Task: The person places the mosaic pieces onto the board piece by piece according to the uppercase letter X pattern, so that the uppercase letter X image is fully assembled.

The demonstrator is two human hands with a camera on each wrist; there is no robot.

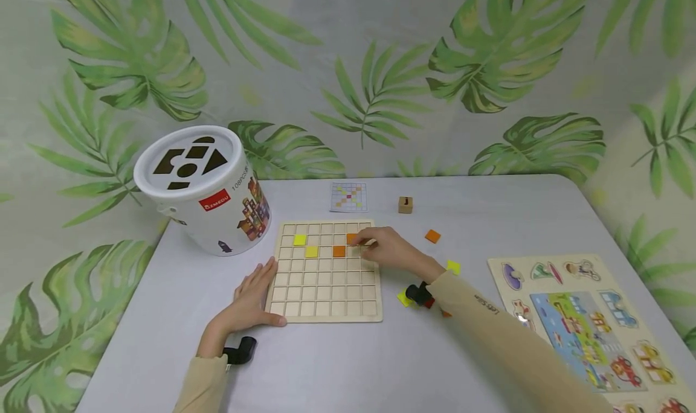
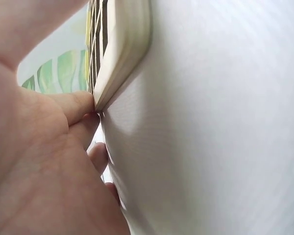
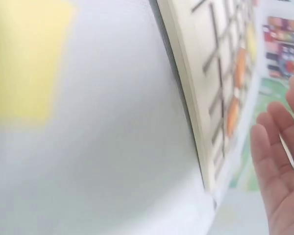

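A wooden grid board (image 1: pixel 328 316) lies on the table, two yellow tiles (image 1: pixel 300 240) and two orange tiles (image 1: pixel 339 252) in its squares. My left hand (image 1: pixel 251 297) rests along the board's left side, fingers straight and thumb at the near corner. In the left wrist view, fingertips touch the board's edge (image 2: pixel 125 58). Over the board's upper right is my right hand (image 1: pixel 383 248), its fingertips beside the farther orange tile. Nothing shows between its loosely bent fingers (image 3: pixel 267 152) in the right wrist view, where the orange tiles (image 3: pixel 233 116) sit in the grid.
Behind the board lie a pattern card (image 1: pixel 348 197) and a small wooden block (image 1: pixel 405 204). An orange tile (image 1: pixel 432 236), a yellow tile (image 1: pixel 454 267) and other tiles lie right of it. A white shape-sorter bucket (image 1: pixel 217 208) stands back left; a picture puzzle (image 1: pixel 587 334) lies right.
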